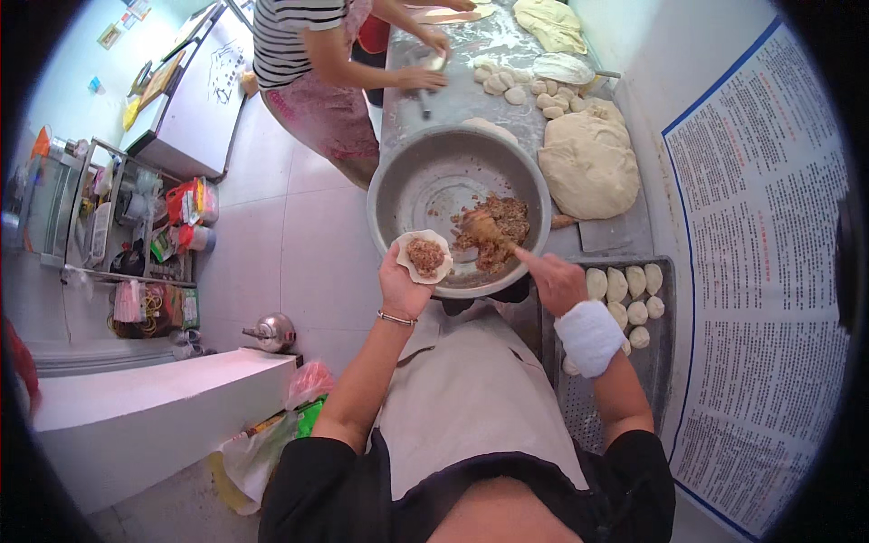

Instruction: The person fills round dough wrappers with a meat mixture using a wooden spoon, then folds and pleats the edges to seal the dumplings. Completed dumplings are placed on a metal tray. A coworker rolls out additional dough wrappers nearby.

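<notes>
On the palm of my left hand (402,288) lies a round dough wrapper (442,252) with a mound of minced filling (425,257) at its middle. This hand is at the near left rim of a large metal basin (407,183). More brown minced filling (508,216) is heaped in the basin's right side. My right hand (558,279) grips the handle of a wooden spoon (482,227) over the near right rim. The spoon's head is in the filling and looks slightly blurred.
Right of me, a perforated metal tray (662,339) holds several shaped dumplings or buns (616,285). A big dough mass (589,166) and small dough pieces (499,80) sit on the floured metal table (407,108). A co-worker's hands (422,78) handle dough there. A kettle (277,331) stands to the left.
</notes>
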`<action>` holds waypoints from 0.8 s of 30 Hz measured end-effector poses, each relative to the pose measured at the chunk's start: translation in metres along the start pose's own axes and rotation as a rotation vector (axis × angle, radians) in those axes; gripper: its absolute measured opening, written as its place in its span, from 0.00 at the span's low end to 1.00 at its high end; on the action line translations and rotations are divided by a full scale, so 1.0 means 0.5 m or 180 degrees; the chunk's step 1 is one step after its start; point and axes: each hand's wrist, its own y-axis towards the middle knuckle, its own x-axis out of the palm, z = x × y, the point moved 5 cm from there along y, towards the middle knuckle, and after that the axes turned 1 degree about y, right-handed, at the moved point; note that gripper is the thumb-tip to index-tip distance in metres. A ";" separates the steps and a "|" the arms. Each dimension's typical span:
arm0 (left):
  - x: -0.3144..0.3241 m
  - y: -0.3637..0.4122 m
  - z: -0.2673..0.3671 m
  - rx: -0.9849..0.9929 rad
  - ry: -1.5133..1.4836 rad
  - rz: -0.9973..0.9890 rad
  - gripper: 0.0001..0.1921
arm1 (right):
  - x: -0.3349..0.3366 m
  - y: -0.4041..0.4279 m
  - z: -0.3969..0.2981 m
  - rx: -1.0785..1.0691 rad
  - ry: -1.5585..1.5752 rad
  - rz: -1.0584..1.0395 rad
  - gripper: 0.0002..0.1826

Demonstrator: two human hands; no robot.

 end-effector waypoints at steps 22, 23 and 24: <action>0.136 0.047 -0.106 -0.1251 0.1948 -0.0326 0.18 | 0.099 0.076 0.028 0.1136 0.3637 0.0479 0.12; 0.143 0.049 -0.107 -0.1292 0.2044 -0.0482 0.19 | 0.112 0.073 0.034 0.1678 0.4174 0.0391 0.11; 0.149 0.049 -0.108 -0.1334 0.2139 -0.0639 0.20 | 0.108 0.077 0.034 0.1686 0.4175 0.0403 0.11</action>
